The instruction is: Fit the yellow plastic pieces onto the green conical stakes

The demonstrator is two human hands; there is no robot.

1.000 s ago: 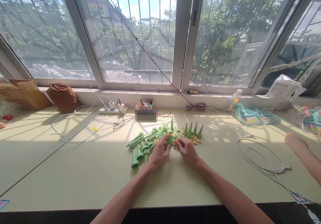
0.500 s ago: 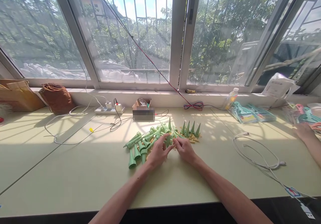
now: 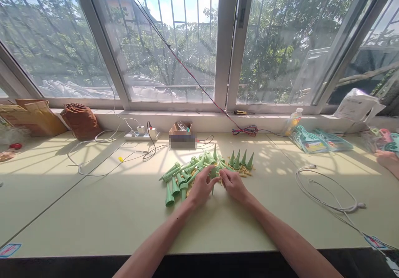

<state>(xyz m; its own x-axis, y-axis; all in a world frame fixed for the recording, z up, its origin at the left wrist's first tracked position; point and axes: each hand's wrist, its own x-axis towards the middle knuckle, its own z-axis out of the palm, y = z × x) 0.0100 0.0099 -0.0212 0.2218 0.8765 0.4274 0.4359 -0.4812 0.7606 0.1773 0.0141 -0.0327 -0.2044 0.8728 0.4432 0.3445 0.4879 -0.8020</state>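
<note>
Cones [image 3: 170, 197], green, lie heaped mid-tabletop [image 3: 93, 220], set back from the near edge; yellow pegs [image 3: 245, 173] are scattered among them and along the heap's right side. Four more cones stand upright at that side, points up. Left hand [image 3: 201, 186] is at the heap's near right, fingers clamped on one held cone [image 3: 213, 172], its point sticking out below the thumb. Right hand [image 3: 234, 185] just beside it, fingers pinched together close to the held cone; can't tell whether a peg is between them. Far edge, left to right: brown pouch [image 3: 81, 121], power strip [image 3: 141, 135], small open cardboard box [image 3: 182, 127], bundled red-and-black wire [image 3: 245, 131], bottle [image 3: 294, 121], teal packs [image 3: 311, 140]. White cable [image 3: 330, 206] lies coiled toward the right. Co-worker's hand [image 3: 388, 159] at the right, partly out of view.
</note>
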